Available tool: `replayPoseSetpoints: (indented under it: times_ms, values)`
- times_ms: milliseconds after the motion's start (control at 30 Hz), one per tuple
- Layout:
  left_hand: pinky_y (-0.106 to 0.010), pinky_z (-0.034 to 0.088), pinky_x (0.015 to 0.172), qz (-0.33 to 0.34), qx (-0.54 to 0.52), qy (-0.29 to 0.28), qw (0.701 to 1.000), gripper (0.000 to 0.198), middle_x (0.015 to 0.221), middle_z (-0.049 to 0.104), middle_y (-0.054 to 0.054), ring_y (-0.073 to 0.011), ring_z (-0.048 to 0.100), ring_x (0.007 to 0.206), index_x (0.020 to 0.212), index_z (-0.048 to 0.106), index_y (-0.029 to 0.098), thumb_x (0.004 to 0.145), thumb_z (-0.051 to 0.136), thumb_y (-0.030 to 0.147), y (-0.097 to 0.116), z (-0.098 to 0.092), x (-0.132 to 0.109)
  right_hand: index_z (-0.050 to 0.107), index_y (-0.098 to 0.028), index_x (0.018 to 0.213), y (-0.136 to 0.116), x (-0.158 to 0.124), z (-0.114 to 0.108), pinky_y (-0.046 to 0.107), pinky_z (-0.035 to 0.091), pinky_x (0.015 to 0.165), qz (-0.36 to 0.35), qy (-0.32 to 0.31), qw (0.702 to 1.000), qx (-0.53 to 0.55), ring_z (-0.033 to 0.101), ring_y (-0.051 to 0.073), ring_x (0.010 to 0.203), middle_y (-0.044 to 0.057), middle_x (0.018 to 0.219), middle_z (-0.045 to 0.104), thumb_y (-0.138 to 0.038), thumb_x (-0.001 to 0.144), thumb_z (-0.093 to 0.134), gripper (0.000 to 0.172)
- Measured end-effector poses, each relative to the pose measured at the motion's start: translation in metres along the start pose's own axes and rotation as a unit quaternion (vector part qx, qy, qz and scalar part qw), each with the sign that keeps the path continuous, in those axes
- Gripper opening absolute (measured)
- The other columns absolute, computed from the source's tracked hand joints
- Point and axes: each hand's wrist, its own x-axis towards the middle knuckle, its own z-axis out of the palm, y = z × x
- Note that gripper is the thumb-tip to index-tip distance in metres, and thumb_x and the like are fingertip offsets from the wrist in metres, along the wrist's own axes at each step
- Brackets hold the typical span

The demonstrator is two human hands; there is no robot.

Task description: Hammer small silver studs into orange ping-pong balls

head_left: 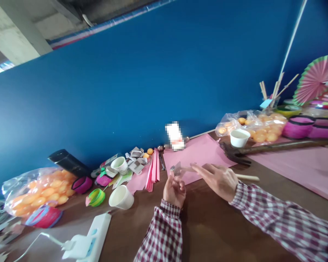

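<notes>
Near the middle of the brown table, my left hand (175, 193) is pinched closed around a small shiny metallic piece (172, 168). My right hand (220, 180) grips a wooden-handled tool (248, 177), whose pale handle sticks out on the right. The tool's greyish, blurred head lies close to my left fingertips; I cannot make out its exact kind or whether it touches the shiny piece. A pink paper sheet (205, 149) lies just behind both hands. Beyond my right hand rests a claw hammer (236, 155) with a long wooden handle.
To the left stand a white cup (121, 197), a power strip (100, 229) with a plugged-in charger, and a bag of orange balls (46, 191). Folded pink strips (153, 171) lie nearby. At right are a white bowl (239, 138) and another bag of balls (268, 127). A blue partition (153, 80) rises behind.
</notes>
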Motion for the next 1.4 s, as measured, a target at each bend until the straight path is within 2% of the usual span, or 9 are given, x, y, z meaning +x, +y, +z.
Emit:
replayPoseSetpoints:
  times_ms: [133, 300, 500, 633, 733, 900, 1100, 1267, 1400]
  values:
    - [-0.017, 0.047, 0.058, 0.103, 0.058, 0.006, 0.993, 0.027, 0.094, 0.06, -0.004, -0.0076, 0.059, 0.066, 0.09, 0.051, 0.019, 0.066, 0.064, 0.017, -0.007, 0.001, 0.003, 0.036, -0.026, 0.126, 0.003, 0.002, -0.005, 0.016, 0.031, 0.048, 0.048, 0.011, 0.998, 0.033, 0.051, 0.006, 0.06, 0.001, 0.075, 0.06, -0.026, 0.086, 0.034, 0.04]
    - [-0.02, 0.045, 0.074, 0.135, 0.046, 0.016, 0.99, 0.03, 0.092, 0.06, -0.004, -0.0105, 0.059, 0.081, 0.091, 0.052, 0.018, 0.064, 0.065, 0.012, -0.009, -0.002, 0.008, 0.037, -0.025, 0.126, 0.004, 0.004, -0.006, 0.017, 0.031, 0.05, 0.068, 0.025, 0.997, 0.041, 0.052, 0.007, 0.059, 0.002, 0.074, 0.061, -0.028, 0.086, 0.035, 0.04]
    - [-0.025, 0.045, 0.074, 0.144, 0.062, -0.003, 0.988, 0.036, 0.085, 0.061, -0.002, -0.0117, 0.061, 0.077, 0.093, 0.051, 0.019, 0.061, 0.067, 0.012, -0.007, -0.006, 0.01, 0.037, -0.028, 0.125, 0.001, 0.004, -0.005, 0.016, 0.029, 0.045, 0.06, -0.017, 0.997, 0.041, 0.051, 0.005, 0.054, 0.0, 0.072, 0.061, -0.025, 0.086, 0.034, 0.039]
    - [-0.024, 0.044, 0.069, 0.177, 0.099, 0.015, 0.979, 0.041, 0.083, 0.061, -0.002, -0.0117, 0.061, 0.074, 0.094, 0.049, 0.02, 0.059, 0.068, 0.012, -0.008, -0.006, 0.012, 0.036, -0.025, 0.126, 0.001, 0.004, -0.005, 0.016, 0.031, 0.047, 0.074, 0.006, 0.996, 0.052, 0.052, 0.005, 0.055, 0.002, 0.076, 0.062, -0.026, 0.086, 0.033, 0.04]
    - [-0.025, 0.044, 0.067, 0.193, 0.141, 0.035, 0.97, 0.044, 0.082, 0.061, -0.002, -0.0121, 0.061, 0.072, 0.095, 0.047, 0.02, 0.058, 0.069, 0.012, -0.009, -0.009, 0.015, 0.039, -0.027, 0.124, 0.001, 0.004, -0.005, 0.017, 0.028, 0.044, 0.06, -0.016, 0.997, 0.047, 0.051, 0.005, 0.051, 0.001, 0.072, 0.061, -0.026, 0.086, 0.033, 0.038]
    - [-0.03, 0.044, 0.075, 0.245, 0.232, 0.039, 0.941, 0.045, 0.093, 0.059, -0.006, -0.0145, 0.06, 0.08, 0.098, 0.046, 0.019, 0.058, 0.067, 0.014, -0.01, -0.014, 0.017, 0.036, -0.026, 0.126, 0.0, 0.003, -0.006, 0.017, 0.027, 0.044, 0.073, -0.023, 0.996, 0.042, 0.052, 0.006, 0.054, 0.002, 0.078, 0.062, -0.026, 0.087, 0.03, 0.039]
    - [-0.03, 0.045, 0.076, 0.269, 0.31, 0.057, 0.91, 0.043, 0.096, 0.058, -0.006, -0.0144, 0.059, 0.082, 0.096, 0.046, 0.019, 0.058, 0.066, 0.013, -0.012, -0.015, 0.017, 0.038, -0.029, 0.124, 0.0, 0.005, -0.006, 0.018, 0.024, 0.041, 0.069, -0.055, 0.996, 0.023, 0.05, 0.006, 0.049, 0.0, 0.069, 0.061, -0.028, 0.087, 0.032, 0.038]
    - [-0.031, 0.045, 0.077, 0.269, 0.333, 0.061, 0.902, 0.041, 0.097, 0.059, -0.009, -0.0167, 0.058, 0.087, 0.097, 0.049, 0.016, 0.059, 0.065, 0.014, -0.012, -0.012, 0.017, 0.038, -0.026, 0.124, 0.005, 0.006, -0.007, 0.017, 0.031, 0.047, 0.089, -0.043, 0.994, 0.053, 0.053, 0.007, 0.056, 0.002, 0.078, 0.062, -0.026, 0.087, 0.03, 0.038]
    - [-0.029, 0.047, 0.073, 0.269, 0.353, 0.091, 0.892, 0.044, 0.096, 0.06, -0.009, -0.0161, 0.059, 0.084, 0.098, 0.049, 0.016, 0.057, 0.065, 0.012, -0.01, -0.008, 0.015, 0.037, -0.025, 0.125, 0.008, 0.005, -0.004, 0.017, 0.031, 0.048, 0.098, -0.019, 0.994, 0.052, 0.053, 0.006, 0.057, 0.003, 0.082, 0.063, -0.026, 0.087, 0.03, 0.039]
